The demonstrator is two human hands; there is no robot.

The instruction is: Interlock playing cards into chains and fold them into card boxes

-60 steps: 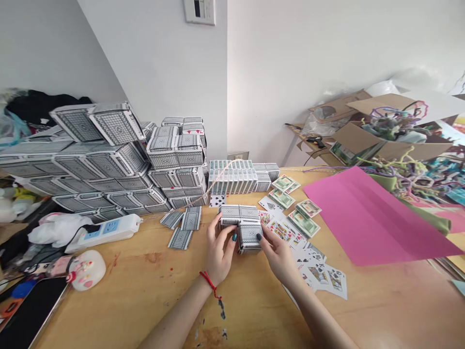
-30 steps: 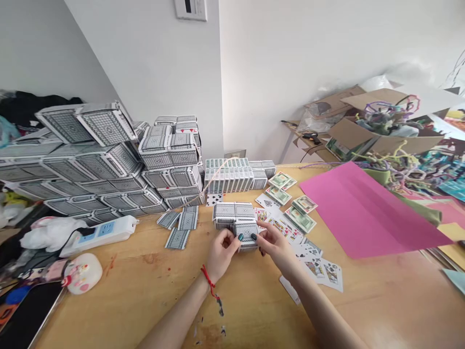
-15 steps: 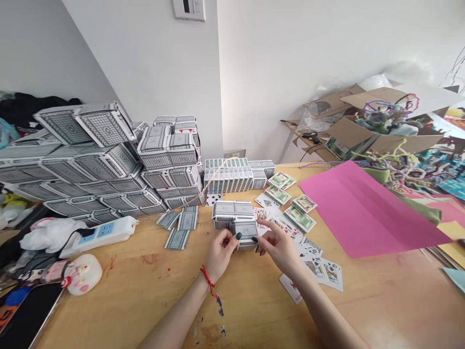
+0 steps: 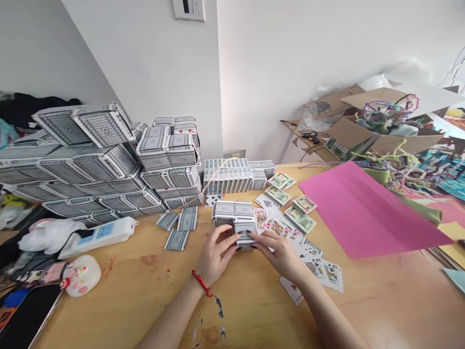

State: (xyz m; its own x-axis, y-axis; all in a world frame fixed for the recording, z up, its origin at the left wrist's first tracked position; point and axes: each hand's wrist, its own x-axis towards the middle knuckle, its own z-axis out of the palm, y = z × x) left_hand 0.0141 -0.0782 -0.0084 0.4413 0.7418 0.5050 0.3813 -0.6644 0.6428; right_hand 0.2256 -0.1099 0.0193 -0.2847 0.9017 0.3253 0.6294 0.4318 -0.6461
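A small block of folded playing cards [image 4: 245, 226], its grey patterned backs outward, sits on the table in front of me. My left hand [image 4: 214, 254] has its fingers on the near left side and top of it. From the right, my right hand [image 4: 280, 253] pinches the same block, fingertips on the top and front edge. Directly behind stand joined card cubes [image 4: 232, 209], touching the block. Face-up playing cards [image 4: 279, 225] lie partly under and beside my right hand. Fingers hide the lower front of the block.
Large stacks of card blocks [image 4: 105, 169] rise at the left, with loose cards [image 4: 178, 240] before them. A power strip [image 4: 116, 231] and a round white toy [image 4: 87, 278] lie left. Green cards [image 4: 300, 219], a pink sheet [image 4: 363, 213] and a cardboard box [image 4: 348, 131] are right.
My left fingers have spread from a pinch at the block's left corner across its front and top. My right fingers have shifted left onto its front. The block stays in place.
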